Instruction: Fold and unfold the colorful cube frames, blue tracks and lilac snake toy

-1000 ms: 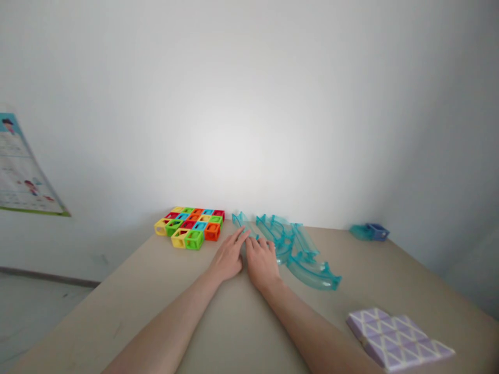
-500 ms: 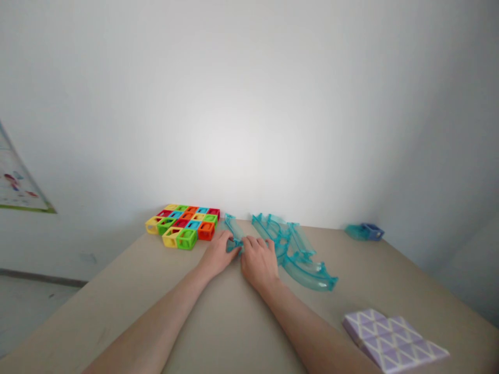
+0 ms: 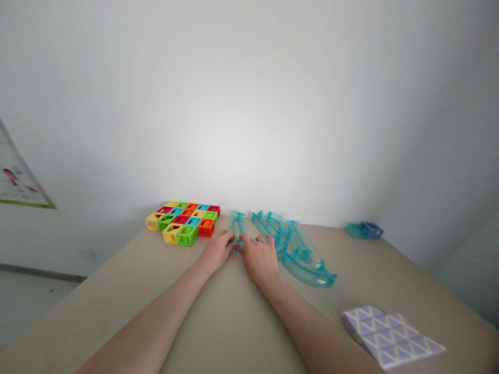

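A straight, see-through teal track piece (image 3: 238, 223) lies on the table, pointing away from me towards the wall. My left hand (image 3: 217, 253) has its fingers closed at the near left corner of that piece. From the other side, my right hand (image 3: 259, 258) grips the near end with thumb and curled fingers, partly hiding it. Just beyond my right hand lies a loose heap of teal track pieces (image 3: 299, 240), some straight. A curved teal track piece (image 3: 310, 272) rests at the heap's near right side.
Coloured hollow cube blocks (image 3: 186, 221) sit in a flat group at the back left. Against the wall at right are a teal piece (image 3: 355, 230) and a blue block (image 3: 373, 230). Purple triangle-patterned blocks (image 3: 392, 335) lie at the near right. A wall (image 3: 249, 114) bounds the table behind.
The straight track piece has turned from leaning left to pointing nearly straight away from me. Both hands have shifted slightly with it, staying at its near end.
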Available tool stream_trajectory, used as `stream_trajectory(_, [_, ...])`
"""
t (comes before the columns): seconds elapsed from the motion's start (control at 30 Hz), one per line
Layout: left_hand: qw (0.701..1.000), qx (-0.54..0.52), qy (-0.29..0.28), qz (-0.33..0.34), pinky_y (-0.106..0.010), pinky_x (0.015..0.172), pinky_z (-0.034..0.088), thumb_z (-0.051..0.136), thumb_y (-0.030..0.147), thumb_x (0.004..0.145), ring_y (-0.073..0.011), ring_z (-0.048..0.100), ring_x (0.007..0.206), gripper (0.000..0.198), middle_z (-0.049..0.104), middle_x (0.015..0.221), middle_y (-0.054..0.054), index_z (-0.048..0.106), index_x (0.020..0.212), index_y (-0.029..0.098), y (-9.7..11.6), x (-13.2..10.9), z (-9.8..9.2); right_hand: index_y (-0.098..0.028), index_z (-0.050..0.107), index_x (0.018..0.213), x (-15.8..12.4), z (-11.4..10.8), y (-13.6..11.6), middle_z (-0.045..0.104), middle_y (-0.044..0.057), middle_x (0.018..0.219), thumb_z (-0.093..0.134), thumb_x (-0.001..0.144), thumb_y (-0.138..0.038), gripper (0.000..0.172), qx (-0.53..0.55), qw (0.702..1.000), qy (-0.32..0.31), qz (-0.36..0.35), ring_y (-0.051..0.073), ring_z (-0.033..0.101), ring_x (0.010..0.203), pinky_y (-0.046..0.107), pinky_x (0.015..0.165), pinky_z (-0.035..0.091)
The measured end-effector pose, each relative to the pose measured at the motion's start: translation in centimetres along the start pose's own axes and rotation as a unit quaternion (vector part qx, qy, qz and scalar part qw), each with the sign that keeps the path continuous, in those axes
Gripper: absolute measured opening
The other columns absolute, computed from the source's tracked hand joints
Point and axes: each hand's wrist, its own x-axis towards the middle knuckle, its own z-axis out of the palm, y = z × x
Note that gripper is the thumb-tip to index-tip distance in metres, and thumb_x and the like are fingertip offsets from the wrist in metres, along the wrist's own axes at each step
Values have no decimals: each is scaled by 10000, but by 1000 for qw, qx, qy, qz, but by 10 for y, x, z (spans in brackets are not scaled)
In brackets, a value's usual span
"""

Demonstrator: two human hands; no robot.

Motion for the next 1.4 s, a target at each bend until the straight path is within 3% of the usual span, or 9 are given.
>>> stream_trajectory(0.1, [999, 4, 21, -47, -296, 701, 461, 568, 311, 863, -186, 594, 721, 195, 644, 754, -41, 639, 735, 182, -3, 1, -2, -240, 582, 1116, 1, 0, 2, 729, 79, 913, 524, 919, -306, 216, -2, 1000, -2, 16, 265, 591, 990, 482, 970, 248])
stream_trajectory(0.3, [994, 1, 37, -106, -302, 707, 463, 557, 301, 856, -194, 635, 698, 207, 714, 738, -30, 709, 757, 203, -4, 2, -6, -192, 619, 1097, 2, 1, 5, 726, 100, 835, 497, 931, -267, 219, 0, 999, -6, 44, 269, 615, 971, 484, 991, 246])
stream_trajectory(0.6, [980, -63, 58, -181, -330, 765, 508, 603, 305, 824, -214, 685, 773, 179, 756, 848, -49, 747, 860, 204, 0, 3, -7, -181, 622, 1095, 3, 2, 4, 720, 115, 851, 494, 930, -283, 233, 12, 998, 5, 56, 252, 639, 923, 476, 1006, 236])
stream_trajectory(0.8, [971, -97, 73, -205, -309, 781, 529, 661, 211, 778, -198, 681, 900, 265, 716, 1045, -112, 655, 1033, 141, -6, 2, 1, -220, 592, 1092, 2, 6, 6, 721, 65, 836, 449, 933, -202, 215, 23, 999, 24, 33, 212, 616, 979, 471, 1055, 160])
stream_trajectory(1.0, [979, -69, 61, -184, -323, 785, 519, 636, 153, 795, -162, 665, 760, 280, 702, 1013, -91, 601, 1072, 151, 0, -1, 2, -200, 577, 1089, 0, 10, 4, 720, 74, 843, 446, 904, -150, 231, 15, 998, 37, 40, 238, 577, 1040, 544, 1080, 43])
stream_trajectory(1.17, [986, 8, 54, -160, -361, 886, 483, 623, 200, 810, -223, 637, 951, 252, 630, 1133, -133, 635, 1054, 139, 6, -4, -4, -187, 603, 1046, -1, 8, 2, 721, 91, 845, 449, 885, -132, 230, -5, 996, 54, 66, 272, 552, 1049, 585, 1076, 11])
stream_trajectory(1.27, [991, 50, 50, -111, -342, 885, 493, 584, 221, 839, -226, 625, 1002, 262, 574, 1251, -120, 639, 1087, 160, 14, -6, -8, -173, 611, 1020, -1, 6, 2, 717, 104, 856, 438, 893, -150, 216, 3, 996, 61, 65, 284, 548, 1037, 577, 1079, 48])
stream_trajectory(1.4, [1000, 26, -3, -1, -310, 876, 503, 579, 187, 834, -205, 624, 1020, 375, 611, 1244, -52, 583, 1205, 236, 29, -7, -3, -148, 604, 1069, 0, 4, 1, 708, 120, 907, 460, 854, -119, 261, 29, 997, 51, 47, 272, 553, 1015, 484, 1061, 194])
